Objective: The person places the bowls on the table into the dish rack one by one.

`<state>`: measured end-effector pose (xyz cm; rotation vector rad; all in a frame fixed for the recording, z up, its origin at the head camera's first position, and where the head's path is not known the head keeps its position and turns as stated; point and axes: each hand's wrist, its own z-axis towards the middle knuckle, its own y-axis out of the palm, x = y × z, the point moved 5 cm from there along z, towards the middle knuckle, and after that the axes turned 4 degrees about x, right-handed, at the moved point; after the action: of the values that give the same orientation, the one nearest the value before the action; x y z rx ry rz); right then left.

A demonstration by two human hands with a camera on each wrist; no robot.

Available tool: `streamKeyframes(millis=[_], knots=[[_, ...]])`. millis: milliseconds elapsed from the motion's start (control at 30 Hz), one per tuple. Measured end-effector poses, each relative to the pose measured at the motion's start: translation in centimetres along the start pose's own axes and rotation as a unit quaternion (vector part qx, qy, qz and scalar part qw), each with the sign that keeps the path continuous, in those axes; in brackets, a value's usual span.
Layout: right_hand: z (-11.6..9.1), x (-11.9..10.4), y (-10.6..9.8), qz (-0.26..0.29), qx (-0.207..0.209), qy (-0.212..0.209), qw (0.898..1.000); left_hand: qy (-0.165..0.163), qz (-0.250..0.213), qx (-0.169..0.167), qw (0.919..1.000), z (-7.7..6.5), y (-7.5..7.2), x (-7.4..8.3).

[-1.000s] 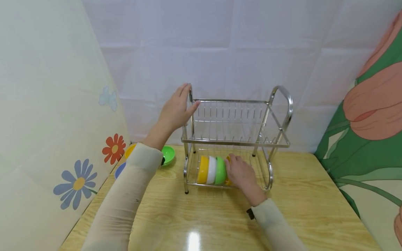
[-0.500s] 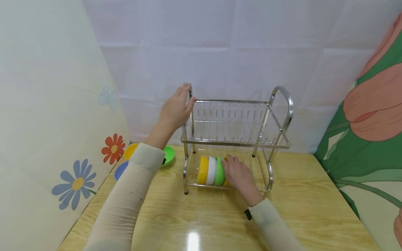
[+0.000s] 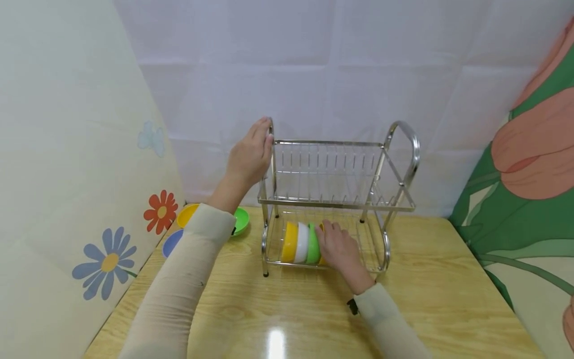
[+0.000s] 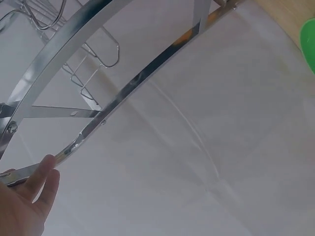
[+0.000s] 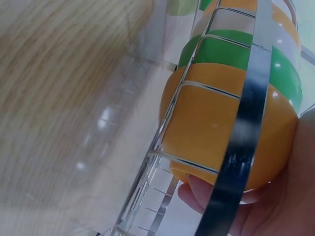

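Note:
A two-tier metal dish rack [image 3: 332, 204] stands against the back wall. My left hand [image 3: 248, 159] holds the top of its left handle, fingers laid over the tube [image 4: 74, 143]. On the lower tier a yellow bowl [image 3: 290, 243], a white bowl [image 3: 302, 243] and a green bowl [image 3: 313, 244] stand on edge in a row. At the right end of that row, my right hand [image 3: 343, 249] grips a yellow-orange bowl [image 5: 211, 118] mostly hidden by it in the head view. In the right wrist view the fingertips [image 5: 199, 189] curl at this bowl's edge, behind the rack's front bar.
Partly behind the left sleeve [image 3: 179, 284], a yellow bowl [image 3: 186, 214], a blue bowl [image 3: 171, 243] and a green bowl [image 3: 242, 219] rest on the wooden table [image 3: 251, 309]. A floral cloth [image 3: 538, 164] hangs at the right.
My left thumb has drawn in toward the other fingers on the rack handle. The right hand has edged slightly left, with the end bowl close against the green one.

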<state>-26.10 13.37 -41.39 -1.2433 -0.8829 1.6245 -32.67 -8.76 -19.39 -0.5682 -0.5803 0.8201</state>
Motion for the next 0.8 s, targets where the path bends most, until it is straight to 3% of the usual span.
streamKeyframes(millis=[367,800], knots=[[-0.4,0.0,0.0,0.016,0.014,0.011,1.0,0.009,-0.013,0.013,0.9998,-0.2,-0.2,0.1],[-1.3,0.7,-0.6,0.024,0.017,0.023,0.999,0.008,-0.006,-0.003,0.9999,0.0,0.4,1.0]])
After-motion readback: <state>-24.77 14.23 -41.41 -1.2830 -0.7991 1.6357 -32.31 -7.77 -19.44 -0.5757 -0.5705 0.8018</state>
